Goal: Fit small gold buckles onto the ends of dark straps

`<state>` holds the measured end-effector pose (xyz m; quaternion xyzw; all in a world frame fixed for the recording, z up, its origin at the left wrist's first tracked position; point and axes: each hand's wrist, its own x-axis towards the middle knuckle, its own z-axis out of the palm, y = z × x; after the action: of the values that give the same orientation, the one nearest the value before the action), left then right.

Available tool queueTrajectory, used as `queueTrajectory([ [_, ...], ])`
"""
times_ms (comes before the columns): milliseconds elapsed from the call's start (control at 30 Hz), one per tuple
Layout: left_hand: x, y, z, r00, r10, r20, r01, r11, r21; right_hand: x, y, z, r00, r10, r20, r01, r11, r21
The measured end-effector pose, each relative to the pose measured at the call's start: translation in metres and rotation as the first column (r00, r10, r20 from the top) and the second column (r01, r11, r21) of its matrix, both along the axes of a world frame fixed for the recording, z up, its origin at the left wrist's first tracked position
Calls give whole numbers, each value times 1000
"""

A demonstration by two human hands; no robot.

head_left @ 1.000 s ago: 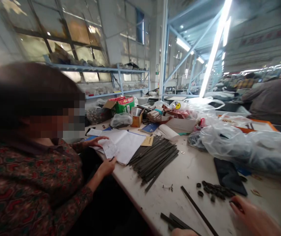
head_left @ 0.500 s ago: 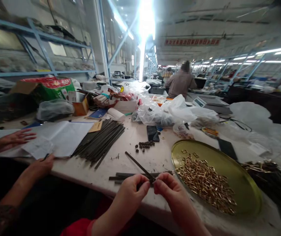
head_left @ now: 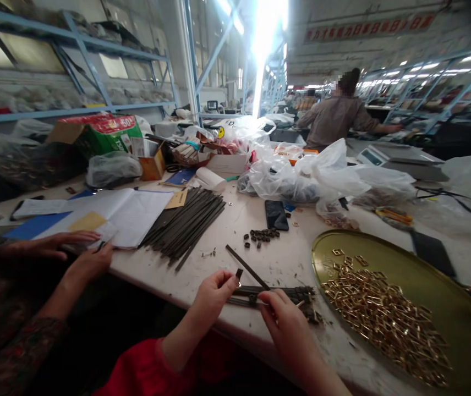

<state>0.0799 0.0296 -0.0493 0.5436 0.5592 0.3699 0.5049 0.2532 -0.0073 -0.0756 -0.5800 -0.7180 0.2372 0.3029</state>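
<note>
Dark strips (head_left: 190,225): thin, flat, matte; fanned pile, ctr-left of frame.
Dark loops (head_left: 262,236): small, stubby, clustered mid-frame.
Tray (head_left: 326,247): smooth, olive-gold, rounded rim, lower R; shiny metal buckles (head_left: 388,313) heaped in it.
L hand (head_left: 211,297): lower ctr, wrist out of red sleeve; thumb + fingertips pinch a short dark piece (head_left: 239,273).
R hand (head_left: 287,319): just R of it, fingers curled by the near end of a long strip (head_left: 246,265); I can't tell if gripping.
Hidden: R palm faces away from my cam; tray cut off at R edge.
</note>
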Motion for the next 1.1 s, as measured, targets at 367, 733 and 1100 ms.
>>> queueTrajectory([
  [367, -15, -14, -2, 969, -159, -190, 167, 985, 28, -18, 18, -12, 992, 35, 124, -23, 995, -99],
  [733, 11, -37, 21, 947, -236, -216, 259, 962, 88, 0, -10, 12, 530, -383, -757, -70, 870, -489],
  [1100, 26, -55, 20, 857, -183, -481, 298, 938, 175, 4, -32, 18, 656, -291, -697, 112, 950, -291],
])
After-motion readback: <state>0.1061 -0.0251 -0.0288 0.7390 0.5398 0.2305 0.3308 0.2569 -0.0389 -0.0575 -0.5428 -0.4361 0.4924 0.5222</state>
